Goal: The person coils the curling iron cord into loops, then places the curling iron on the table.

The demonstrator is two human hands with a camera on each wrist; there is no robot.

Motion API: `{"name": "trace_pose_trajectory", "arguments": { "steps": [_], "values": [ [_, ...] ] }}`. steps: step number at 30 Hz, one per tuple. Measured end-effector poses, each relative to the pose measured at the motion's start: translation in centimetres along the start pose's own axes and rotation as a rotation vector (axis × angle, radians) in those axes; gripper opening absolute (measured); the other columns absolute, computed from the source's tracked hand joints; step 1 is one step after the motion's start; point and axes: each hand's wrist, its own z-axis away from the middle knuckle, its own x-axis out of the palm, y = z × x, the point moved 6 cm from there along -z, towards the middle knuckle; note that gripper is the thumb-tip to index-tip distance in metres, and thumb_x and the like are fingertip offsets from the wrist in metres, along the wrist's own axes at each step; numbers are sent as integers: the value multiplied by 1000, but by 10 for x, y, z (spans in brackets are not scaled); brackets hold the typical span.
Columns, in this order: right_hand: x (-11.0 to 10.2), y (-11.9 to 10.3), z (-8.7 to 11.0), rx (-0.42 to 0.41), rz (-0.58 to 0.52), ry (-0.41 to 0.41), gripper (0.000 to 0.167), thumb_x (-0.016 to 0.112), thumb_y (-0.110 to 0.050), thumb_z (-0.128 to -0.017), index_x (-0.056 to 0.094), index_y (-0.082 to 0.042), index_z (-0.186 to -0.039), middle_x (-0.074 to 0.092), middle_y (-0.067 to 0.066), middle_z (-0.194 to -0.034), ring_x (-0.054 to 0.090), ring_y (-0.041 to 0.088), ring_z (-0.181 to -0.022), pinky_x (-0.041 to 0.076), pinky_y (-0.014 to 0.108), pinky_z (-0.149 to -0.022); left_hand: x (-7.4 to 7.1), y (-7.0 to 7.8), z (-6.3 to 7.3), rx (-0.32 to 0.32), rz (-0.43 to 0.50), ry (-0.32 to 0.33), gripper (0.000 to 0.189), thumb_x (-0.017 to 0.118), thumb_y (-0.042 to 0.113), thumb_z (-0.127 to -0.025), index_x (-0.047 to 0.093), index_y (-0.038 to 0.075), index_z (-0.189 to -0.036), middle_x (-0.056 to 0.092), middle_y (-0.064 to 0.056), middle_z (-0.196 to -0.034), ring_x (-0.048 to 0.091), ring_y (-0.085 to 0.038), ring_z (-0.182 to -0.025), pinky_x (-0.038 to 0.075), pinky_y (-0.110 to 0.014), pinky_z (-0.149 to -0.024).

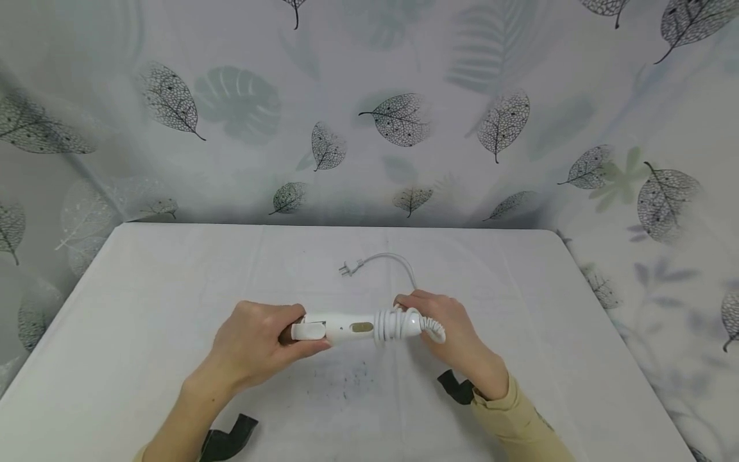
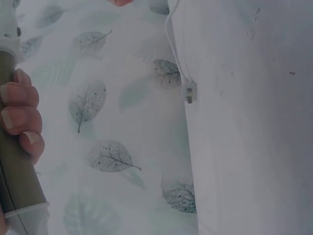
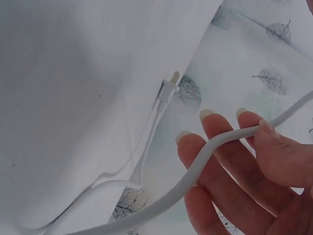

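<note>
A white curling iron [image 1: 340, 327] lies level between my two hands above the table. My left hand [image 1: 260, 340] grips it at the left; in the left wrist view, its fingers [image 2: 22, 110] curl round the olive-brown barrel [image 2: 19, 181]. Several turns of white cord [image 1: 389, 325] are wound round the handle's right part. Beside that end, my right hand [image 1: 447, 324] holds the cord. The right wrist view shows the cord [image 3: 190, 171] running across its fingers, pinched under the thumb. The cord's two-pin plug [image 1: 348, 268] lies on the table beyond the hands.
A white cloth covers the table [image 1: 173, 276], with small dark specks [image 1: 355, 378] near the front middle. Leaf-patterned curtain [image 1: 369, 167] surrounds its back and sides. Black curved pieces [image 1: 231, 439] are at both wrists.
</note>
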Motion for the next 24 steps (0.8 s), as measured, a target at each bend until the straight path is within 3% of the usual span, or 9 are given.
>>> {"name": "trace_pose_trajectory", "arguments": {
  "steps": [1, 6, 13, 24],
  "values": [
    [0, 0, -1, -16, 2, -1, 18, 74, 1, -85, 76, -9, -101, 71, 0, -83, 62, 10, -65, 47, 25, -57, 1, 1, 0, 8, 10, -18, 57, 48, 71, -92, 38, 23, -63, 24, 20, -54, 18, 11, -50, 16, -9, -45],
    [-2, 2, -4, -38, 47, 40, 14, 74, -4, -87, 74, -9, -101, 70, 0, -81, 54, 8, -57, 44, 24, -53, 8, 3, 2, 37, 36, -82, 55, 53, 69, -92, 38, 24, -63, 24, 21, -55, 18, 12, -52, 16, -8, -46],
    [-5, 6, -4, 2, 52, 130, 14, 74, -6, -86, 74, -8, -100, 73, 1, -88, 68, 17, -69, 52, 36, -61, 16, 3, 7, 1, 33, -226, 54, 61, 70, -86, 41, 26, -63, 20, 23, -56, 16, 11, -52, 15, -10, -48],
    [-18, 3, -3, -70, 50, 301, 20, 79, 1, -80, 73, -6, -98, 70, 2, -84, 59, 15, -60, 47, 28, -55, 26, 3, 8, -66, -20, -344, 60, 64, 75, -80, 35, 28, -57, 13, 22, -54, 14, 6, -50, 16, -17, -47]
  ]
}}
